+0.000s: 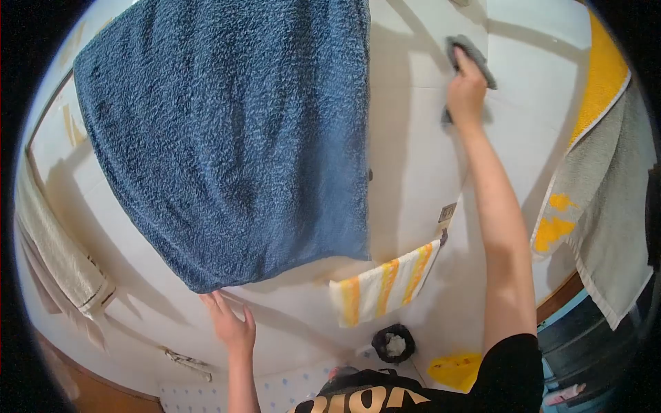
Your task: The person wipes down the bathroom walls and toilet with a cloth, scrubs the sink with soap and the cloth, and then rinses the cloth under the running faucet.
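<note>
My right hand (467,96) is raised to the white tiled wall near its corner. It grips a dark grey cleaning cloth (476,58), which lies against the wall, and a second bit of grey shows below the palm. A large blue terry towel (234,138) hangs on the left and fills much of the view. At the towel's lower edge is my left hand (235,329), its fingers stretched upward and its thumb apart. The fingertips meet the towel's hem and are partly hidden there.
A yellow-and-white striped towel (385,288) hangs lower on the wall. Below it stands a black-lined bin (394,344) with white waste, near a yellow object (454,372). Grey towel (613,199) and yellow towel (599,82) hang right; a cream towel (58,241) hangs left.
</note>
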Action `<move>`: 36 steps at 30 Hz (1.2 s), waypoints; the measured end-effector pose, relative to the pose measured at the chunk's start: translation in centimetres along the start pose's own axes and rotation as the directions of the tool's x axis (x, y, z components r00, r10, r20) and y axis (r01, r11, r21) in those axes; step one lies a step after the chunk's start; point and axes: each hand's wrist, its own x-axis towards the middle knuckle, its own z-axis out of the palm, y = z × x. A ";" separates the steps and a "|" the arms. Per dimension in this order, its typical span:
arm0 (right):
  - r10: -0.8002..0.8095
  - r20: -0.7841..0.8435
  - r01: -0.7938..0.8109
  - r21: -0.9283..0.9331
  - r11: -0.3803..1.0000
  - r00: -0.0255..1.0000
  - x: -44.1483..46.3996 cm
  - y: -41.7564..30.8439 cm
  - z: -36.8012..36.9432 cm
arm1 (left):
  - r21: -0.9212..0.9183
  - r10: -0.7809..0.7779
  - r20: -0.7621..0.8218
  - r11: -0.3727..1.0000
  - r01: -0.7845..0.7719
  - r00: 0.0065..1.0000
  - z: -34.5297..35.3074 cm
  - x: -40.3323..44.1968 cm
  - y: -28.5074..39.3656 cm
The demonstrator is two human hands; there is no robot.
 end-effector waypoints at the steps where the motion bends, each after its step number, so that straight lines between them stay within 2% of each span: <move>1: 0.001 0.003 -0.001 -0.002 1.000 1.000 0.6 1.1 -0.2 | -0.002 0.016 -0.017 1.000 -0.016 1.000 0.2 0.0 0.0; 3: 0.105 0.039 -0.097 -0.153 0.983 0.994 1.8 1.9 -0.5 | -0.008 0.032 -0.036 0.999 -0.032 0.999 0.2 0.1 0.3; 6: 0.076 0.111 -0.070 -0.055 0.996 0.991 2.1 -0.1 -0.2 | 0.008 0.008 -0.055 1.000 -0.008 0.998 0.5 0.1 0.9; 7: -0.038 0.116 0.041 -0.017 0.999 0.993 1.8 -1.7 0.3 | 0.022 -0.016 -0.044 1.000 0.017 0.999 0.7 0.0 0.9; 9: -0.122 0.148 0.106 0.108 0.988 0.981 1.2 -6.7 0.8 | 0.040 -0.035 -0.038 0.999 0.037 0.999 0.8 0.1 1.0; 10: -0.213 0.131 0.188 0.178 0.966 0.968 0.9 -8.1 1.6 | 0.042 -0.030 -0.035 0.999 0.031 0.999 0.7 0.1 1.1; 11: -0.224 0.237 0.173 0.217 0.961 0.945 0.9 -10.1 1.4 | 0.044 -0.025 -0.030 0.999 0.026 0.999 0.6 0.1 1.1; 14: -0.185 0.326 0.119 0.212 0.970 0.927 1.3 -11.9 3.1 | -0.003 -0.041 0.032 0.999 0.041 0.999 0.2 0.0 0.6; 15: -0.179 0.327 0.117 0.200 0.973 0.928 1.3 -12.0 3.2 | -0.007 -0.030 0.036 1.000 0.030 0.999 0.1 -0.2 0.2; 17: -0.285 0.247 0.236 0.212 0.948 0.926 1.6 -11.3 3.2 | 0.008 -0.033 0.050 0.999 0.033 0.998 0.4 -0.4 -0.6; 21: -0.265 0.234 0.208 0.245 0.947 0.935 2.5 -8.7 2.8 | 0.004 -0.036 0.042 0.999 0.035 0.999 0.7 -0.2 -0.7; 23: -0.127 0.110 0.117 0.092 0.989 0.986 3.6 -5.9 3.0 | 0.029 -0.011 0.014 1.000 0.010 1.000 1.0 -0.3 -0.9; 24: -0.115 0.043 0.110 0.109 0.988 0.992 4.3 -3.7 3.2 | 0.027 -0.010 0.017 1.000 0.010 1.000 1.2 -0.4 -1.1; 25: -0.052 0.070 0.046 0.086 0.995 0.996 4.9 -2.7 2.3 | 0.036 -0.006 0.014 0.999 0.006 1.000 1.3 -0.5 -1.2; 26: -0.054 0.074 0.048 0.084 0.995 0.996 4.9 -1.1 1.7 | 0.043 -0.004 0.012 0.999 0.003 1.000 1.4 -0.6 -1.3; 28: 0.036 0.089 -0.032 -0.047 0.998 0.995 4.3 1.5 1.0 | 0.040 -0.003 0.005 0.999 0.003 1.000 1.3 -0.6 -0.9; 29: 0.030 0.094 -0.026 -0.050 0.998 0.995 3.4 2.1 0.7 | 0.043 -0.001 -0.004 0.999 0.001 1.000 1.2 -0.7 -0.6; 31: 0.134 0.152 -0.118 -0.112 0.987 0.979 0.8 1.7 -0.9 | 0.038 -0.014 -0.007 0.999 0.014 1.000 1.2 -0.6 -0.2; 33: 0.079 0.157 -0.067 -0.078 0.995 0.984 -2.2 -0.1 -1.6 | 0.035 -0.017 -0.016 0.999 0.018 1.000 1.4 -0.4 -0.2; 36: -0.024 0.243 0.007 0.072 0.997 0.970 -4.0 -4.5 -2.2 | 0.028 -0.040 0.005 0.999 0.040 0.999 1.7 -0.3 -0.6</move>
